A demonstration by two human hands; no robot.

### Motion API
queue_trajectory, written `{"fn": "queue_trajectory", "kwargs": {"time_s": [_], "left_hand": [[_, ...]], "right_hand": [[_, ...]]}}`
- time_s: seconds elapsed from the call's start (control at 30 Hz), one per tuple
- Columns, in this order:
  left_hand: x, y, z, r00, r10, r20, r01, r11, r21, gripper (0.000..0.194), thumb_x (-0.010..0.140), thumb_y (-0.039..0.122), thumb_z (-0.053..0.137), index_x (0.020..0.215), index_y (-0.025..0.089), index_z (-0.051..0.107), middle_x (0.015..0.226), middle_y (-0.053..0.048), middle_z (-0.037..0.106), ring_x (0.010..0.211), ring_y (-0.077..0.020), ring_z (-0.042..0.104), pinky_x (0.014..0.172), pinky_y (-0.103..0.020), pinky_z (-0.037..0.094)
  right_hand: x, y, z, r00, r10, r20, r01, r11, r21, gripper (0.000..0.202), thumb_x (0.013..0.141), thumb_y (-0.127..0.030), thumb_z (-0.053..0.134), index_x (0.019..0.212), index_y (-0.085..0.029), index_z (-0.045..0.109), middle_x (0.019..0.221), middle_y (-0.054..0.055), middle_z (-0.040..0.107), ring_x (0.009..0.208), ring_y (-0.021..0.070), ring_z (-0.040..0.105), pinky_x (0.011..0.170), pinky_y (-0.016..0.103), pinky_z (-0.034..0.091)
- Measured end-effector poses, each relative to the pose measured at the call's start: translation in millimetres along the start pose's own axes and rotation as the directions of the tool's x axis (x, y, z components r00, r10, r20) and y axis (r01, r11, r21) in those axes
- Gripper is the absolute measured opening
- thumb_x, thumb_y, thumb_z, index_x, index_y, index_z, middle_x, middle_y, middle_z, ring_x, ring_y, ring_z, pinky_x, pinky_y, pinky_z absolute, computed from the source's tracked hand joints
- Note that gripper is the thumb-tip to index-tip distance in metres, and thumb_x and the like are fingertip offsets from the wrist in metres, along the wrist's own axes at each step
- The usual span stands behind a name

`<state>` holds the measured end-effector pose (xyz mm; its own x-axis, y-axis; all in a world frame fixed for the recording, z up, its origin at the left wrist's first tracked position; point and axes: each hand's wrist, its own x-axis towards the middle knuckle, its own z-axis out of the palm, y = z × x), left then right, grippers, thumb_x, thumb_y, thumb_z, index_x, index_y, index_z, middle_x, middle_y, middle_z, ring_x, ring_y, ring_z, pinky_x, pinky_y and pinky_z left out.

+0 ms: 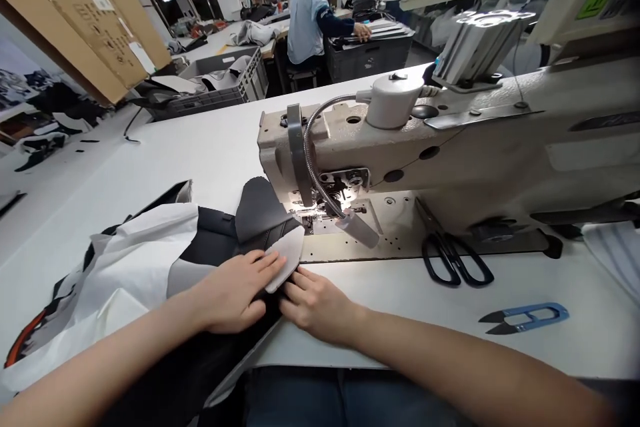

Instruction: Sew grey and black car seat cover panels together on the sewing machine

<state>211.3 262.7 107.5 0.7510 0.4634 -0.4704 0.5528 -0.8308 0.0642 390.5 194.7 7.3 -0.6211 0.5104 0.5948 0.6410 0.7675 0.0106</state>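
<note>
My left hand lies flat on a black, grey and white fabric piece, fingers spread, pressing it onto the table. My right hand rests beside it on the fabric's near edge, fingertips pinching or pressing the dark cloth. The fabric's front end reaches under the lit presser foot of a beige industrial sewing machine. A light grey panel curls up between my hands and the needle.
Black scissors lie on the machine bed, blue thread snips on the white table at right. Cardboard boxes stand far left, a grey crate behind. Another person sits at a far bench.
</note>
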Motion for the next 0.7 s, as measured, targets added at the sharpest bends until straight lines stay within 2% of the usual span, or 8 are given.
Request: {"fn": "queue_trajectory", "kwargs": {"time_s": [0.07, 0.17, 0.23, 0.37, 0.43, 0.5, 0.63, 0.7], "left_hand": [[-1, 8, -0.3, 0.999, -0.036, -0.018, 0.037, 0.999, 0.011, 0.062, 0.086, 0.036, 0.042, 0.143, 0.013, 0.033, 0.145, -0.013, 0.040, 0.114, -0.0285, 0.053, 0.095, -0.043, 0.045], [14, 15, 3.0, 0.993, -0.084, -0.079, 0.086, 0.996, 0.022, 0.061, 0.091, 0.052, 0.036, 0.138, 0.013, 0.041, 0.130, -0.015, 0.054, 0.100, -0.0275, 0.056, 0.087, -0.043, 0.048], [31, 14, 8.8, 0.979, -0.111, -0.172, 0.125, 0.990, 0.071, 0.057, 0.092, 0.050, 0.036, 0.137, 0.014, 0.044, 0.125, -0.015, 0.055, 0.102, -0.0287, 0.054, 0.086, -0.044, 0.046], [54, 8, 20.7, 0.928, -0.087, -0.361, 0.147, 0.979, 0.142, 0.044, 0.093, 0.034, 0.039, 0.129, 0.012, 0.048, 0.142, -0.016, 0.040, 0.121, -0.0296, 0.042, 0.095, -0.042, 0.041], [56, 7, 22.2, 0.925, -0.080, -0.373, 0.132, 0.984, 0.116, 0.041, 0.092, 0.032, 0.041, 0.126, 0.013, 0.050, 0.143, -0.014, 0.039, 0.116, -0.0276, 0.044, 0.094, -0.040, 0.042], [53, 7, 20.6, 0.933, -0.107, -0.342, 0.142, 0.987, 0.079, 0.043, 0.092, 0.032, 0.040, 0.131, 0.014, 0.047, 0.138, -0.013, 0.046, 0.104, -0.0254, 0.049, 0.088, -0.039, 0.045], [50, 12, 17.8, 0.954, -0.146, -0.261, 0.178, 0.979, 0.103, 0.049, 0.093, 0.031, 0.035, 0.140, 0.016, 0.038, 0.125, -0.012, 0.053, 0.093, -0.0241, 0.052, 0.080, -0.037, 0.047], [53, 13, 19.6, 0.947, -0.151, -0.282, 0.200, 0.967, 0.157, 0.049, 0.093, 0.031, 0.036, 0.139, 0.015, 0.040, 0.128, -0.013, 0.051, 0.097, -0.0262, 0.052, 0.080, -0.039, 0.047]], "right_hand": [[-5, 9, -2, 0.998, -0.060, -0.015, 0.061, 0.998, 0.020, 0.019, 0.087, -0.009, 0.046, 0.073, -0.017, 0.057, 0.077, 0.005, 0.060, 0.077, 0.0181, 0.056, 0.083, 0.034, 0.046], [-10, 14, -4, 0.998, -0.066, -0.020, 0.066, 0.998, 0.015, 0.020, 0.087, -0.008, 0.046, 0.073, -0.017, 0.057, 0.074, 0.004, 0.059, 0.074, 0.0178, 0.055, 0.085, 0.035, 0.046], [-11, 10, -4, 1.000, -0.017, -0.008, 0.017, 1.000, 0.001, 0.022, 0.086, -0.007, 0.046, 0.070, -0.017, 0.056, 0.069, 0.003, 0.057, 0.070, 0.0174, 0.054, 0.082, 0.035, 0.047], [-10, -2, -6, 0.997, 0.072, 0.028, -0.072, 0.997, -0.031, 0.020, 0.085, -0.006, 0.047, 0.070, -0.016, 0.055, 0.068, 0.004, 0.057, 0.070, 0.0168, 0.054, 0.076, 0.031, 0.047], [-9, -5, -8, 0.996, 0.087, 0.010, -0.086, 0.996, -0.031, 0.017, 0.086, -0.007, 0.047, 0.077, -0.016, 0.057, 0.067, 0.004, 0.057, 0.071, 0.0172, 0.054, 0.077, 0.032, 0.047], [-8, -7, -9, 0.996, 0.087, -0.019, -0.088, 0.996, -0.014, 0.015, 0.087, -0.008, 0.047, 0.082, -0.018, 0.058, 0.066, 0.003, 0.056, 0.070, 0.0173, 0.054, 0.076, 0.032, 0.047], [-7, -9, -10, 0.997, 0.074, -0.026, -0.073, 0.997, 0.003, 0.021, 0.083, -0.007, 0.047, 0.066, -0.019, 0.052, 0.065, 0.003, 0.056, 0.066, 0.0170, 0.053, 0.070, 0.030, 0.047], [-7, -9, -9, 0.997, 0.072, -0.004, -0.072, 0.997, -0.006, 0.022, 0.081, -0.006, 0.047, 0.062, -0.018, 0.050, 0.064, 0.004, 0.055, 0.065, 0.0171, 0.052, 0.071, 0.031, 0.047]]}}
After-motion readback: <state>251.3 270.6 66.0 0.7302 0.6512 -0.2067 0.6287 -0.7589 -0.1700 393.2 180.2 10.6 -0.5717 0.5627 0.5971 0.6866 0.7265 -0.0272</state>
